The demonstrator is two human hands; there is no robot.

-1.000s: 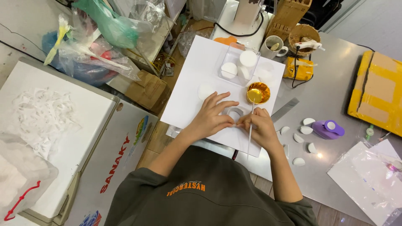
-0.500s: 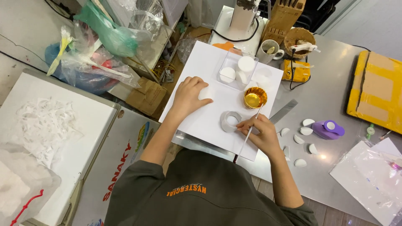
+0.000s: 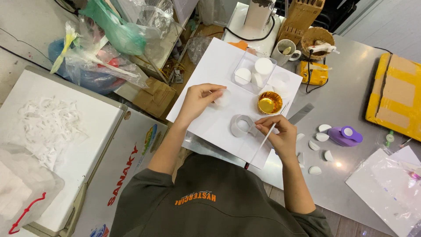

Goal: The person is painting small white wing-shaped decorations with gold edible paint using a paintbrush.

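Note:
My left hand (image 3: pixel 199 100) is lifted over a white sheet of paper (image 3: pixel 210 66) and pinches a small white round piece (image 3: pixel 223 98) in its fingertips. My right hand (image 3: pixel 277 134) grips a thin brush (image 3: pixel 264 142) that slants down toward me, its tip pointing at a gold foil cup (image 3: pixel 269 102). A grey ring-shaped mould (image 3: pixel 242 125) lies on the paper just left of my right hand. A clear plastic box (image 3: pixel 255 72) holding white round pieces sits at the far side of the paper.
On the metal table (image 3: pixel 351 105) to the right lie several white petal-shaped pieces (image 3: pixel 322 137), a purple punch (image 3: pixel 345 135), a yellow cardboard piece (image 3: pixel 397 94) and a plastic bag (image 3: pixel 390 188). A mug (image 3: pixel 286 51), a knife block (image 3: pixel 300 17) and a white chest (image 3: pixel 52 145) stand around.
My left hand lifted off the paper and now pinches a white round piece. My right hand with the brush stayed near the grey mould.

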